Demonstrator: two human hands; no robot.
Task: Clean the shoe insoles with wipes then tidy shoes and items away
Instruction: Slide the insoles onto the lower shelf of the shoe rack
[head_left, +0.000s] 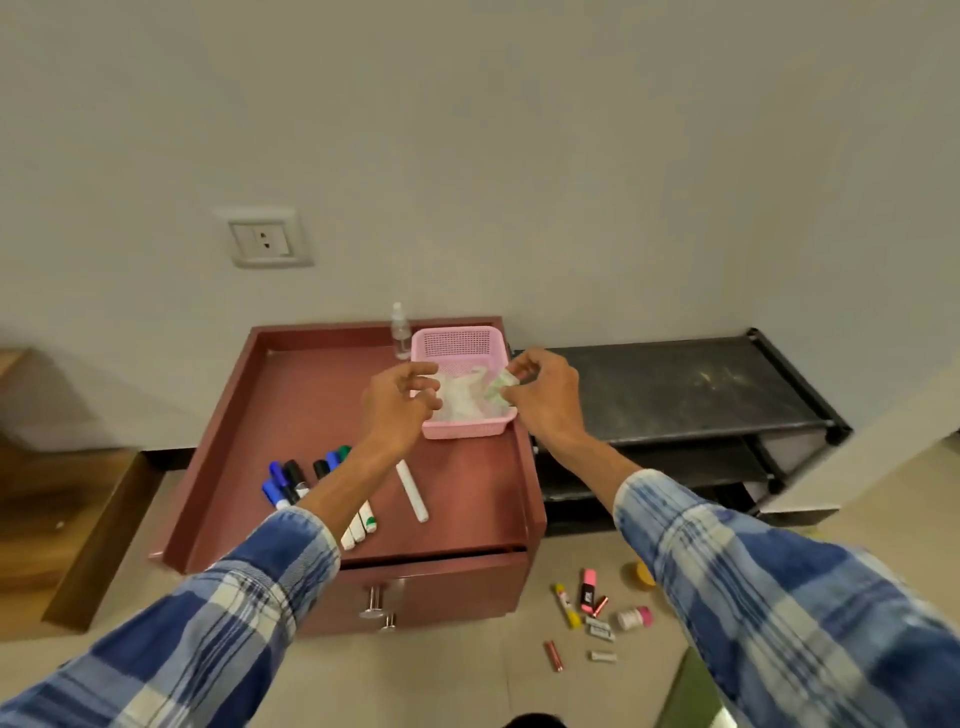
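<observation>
**Hands over the pink basket, a packet in the right**

Both hands hover above the basket (457, 345), which sits at the back right corner of the red-brown worktop (311, 395). The right hand (545, 395) pinches a small green-and-white packet (500, 388) between thumb and fingertips, just over the basket's right side; the left hand (397, 410) hangs at the basket's left edge, fingers loosely curled, with nothing seen in them. White wipes (462, 402) lie crumpled inside the basket, between the two hands.

A clear spray bottle (400, 332) stands upright just beside the basket's back left corner, against the wall. Nearer the person, a cluster of markers (296, 480) lies on the worktop – blue, black and green caps – partly hidden under the left forearm; a single white pen (413, 491) lies apart from them to the right.

To the right of the worktop stands a low black rack (675, 384), its top shelf scuffed. On the floor (467, 675) in front of it lie scattered small items – a pink highlighter (588, 596), a yellow one (566, 605) and several smaller pieces too small to tell. Both sleeves are blue plaid.
</observation>
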